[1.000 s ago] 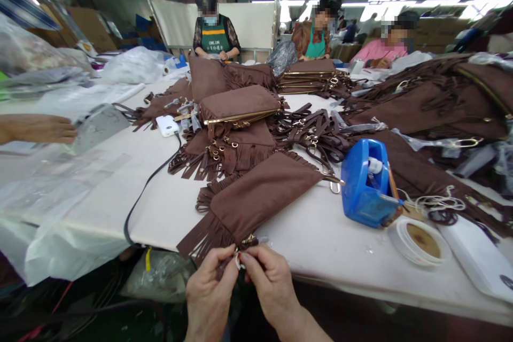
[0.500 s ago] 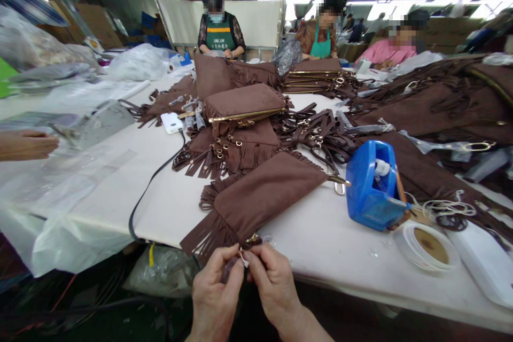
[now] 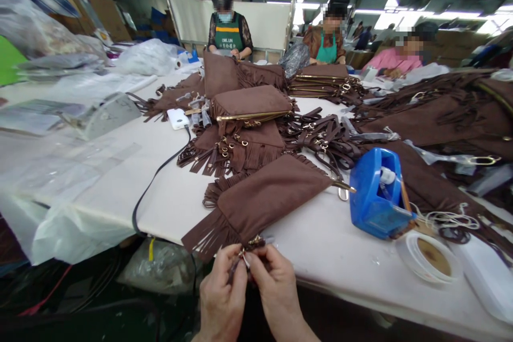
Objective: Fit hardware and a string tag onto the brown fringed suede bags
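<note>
A brown fringed pouch (image 3: 274, 192) lies flat at the table's front edge, its lower corner at my fingertips. My left hand (image 3: 225, 291) pinches a small piece at that corner, with dark brown material between the fingers. Close beside it, my right hand (image 3: 276, 278) pinches at the same spot, where a thin white string or tag end shows. Gold hardware (image 3: 255, 241) sits just above the fingertips. Exactly which small part each hand grips is too small and covered to tell.
A blue tape dispenser (image 3: 374, 192) and a tape roll (image 3: 430, 257) stand on the right. Stacked brown pouches (image 3: 250, 102) and straps (image 3: 320, 136) fill the middle. A black cord (image 3: 154, 179) runs from a white device (image 3: 177, 118). Plastic sheets cover the left; three people sit across the table.
The whole view has shifted slightly. My hands stay together at the pouch corner, with fingers slightly rearranged and more dark material showing between them. Another person's hand at the left edge has left the view.
</note>
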`<state>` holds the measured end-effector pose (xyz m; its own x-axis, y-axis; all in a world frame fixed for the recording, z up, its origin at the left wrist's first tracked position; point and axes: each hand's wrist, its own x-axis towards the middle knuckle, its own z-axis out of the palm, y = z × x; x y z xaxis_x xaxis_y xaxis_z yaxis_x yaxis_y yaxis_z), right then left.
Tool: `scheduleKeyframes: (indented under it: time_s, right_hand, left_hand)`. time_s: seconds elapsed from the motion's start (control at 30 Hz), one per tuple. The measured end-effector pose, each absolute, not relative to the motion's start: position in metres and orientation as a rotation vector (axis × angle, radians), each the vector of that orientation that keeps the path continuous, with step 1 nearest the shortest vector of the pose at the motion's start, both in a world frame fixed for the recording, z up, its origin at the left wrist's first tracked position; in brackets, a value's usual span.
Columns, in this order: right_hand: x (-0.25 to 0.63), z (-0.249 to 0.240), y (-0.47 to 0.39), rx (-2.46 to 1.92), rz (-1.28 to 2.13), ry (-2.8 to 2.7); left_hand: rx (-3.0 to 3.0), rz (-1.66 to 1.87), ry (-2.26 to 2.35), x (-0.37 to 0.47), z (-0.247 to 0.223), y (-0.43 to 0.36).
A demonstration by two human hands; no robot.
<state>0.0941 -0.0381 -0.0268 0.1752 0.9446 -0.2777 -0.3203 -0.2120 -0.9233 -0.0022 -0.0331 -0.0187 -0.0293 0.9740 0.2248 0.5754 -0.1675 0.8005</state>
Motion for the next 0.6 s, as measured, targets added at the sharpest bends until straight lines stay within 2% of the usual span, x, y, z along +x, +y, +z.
scheduleKeyframes:
  time_s: [0.33, 0.6]
  right_hand:
    - [0.1, -0.016, -0.046, -1.152, 1.368, -0.819]
    - [0.095, -0.027, -0.043, -1.222, 1.351, -0.681]
  left_hand:
    - [1.88, 1.255, 1.571, -0.003, -0.02, -0.033]
    - [1.857, 1.213, 1.534, -0.002, -0.025, -0.037]
